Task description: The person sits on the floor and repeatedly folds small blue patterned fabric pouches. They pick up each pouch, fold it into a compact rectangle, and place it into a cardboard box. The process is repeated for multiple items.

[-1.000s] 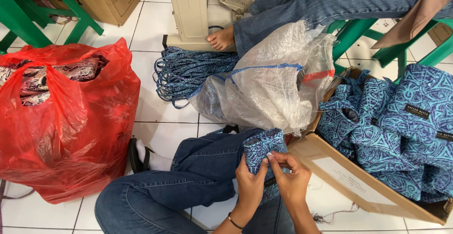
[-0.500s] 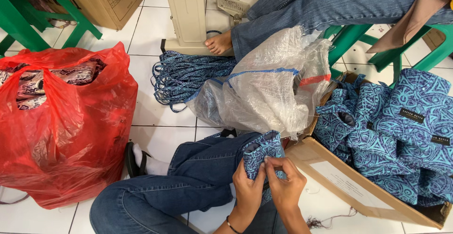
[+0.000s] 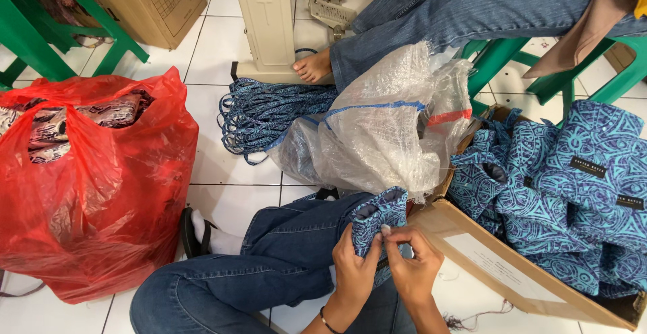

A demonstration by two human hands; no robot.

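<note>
My left hand (image 3: 353, 266) and my right hand (image 3: 412, 265) pinch the same small blue patterned fabric pouch (image 3: 381, 217) over my lap, fingertips meeting at its lower edge. My legs in blue jeans (image 3: 269, 266) are folded on the white tiled floor. Just to the right lies an open cardboard box (image 3: 499, 266) piled with several more blue patterned pouches (image 3: 573, 199).
A full red plastic bag (image 3: 94, 186) of printed cloth stands at left. A clear woven sack (image 3: 377, 132) and a bundle of blue cord (image 3: 263, 115) lie ahead. Another person's jeans leg and bare foot (image 3: 313, 66) rest by a sewing machine base (image 3: 266, 24). Green stools (image 3: 47, 31) and a cardboard box (image 3: 148, 0) stand behind.
Both hands have stayed on the pouch, working along its lower edge with small finger shifts. The view has drifted slightly.
</note>
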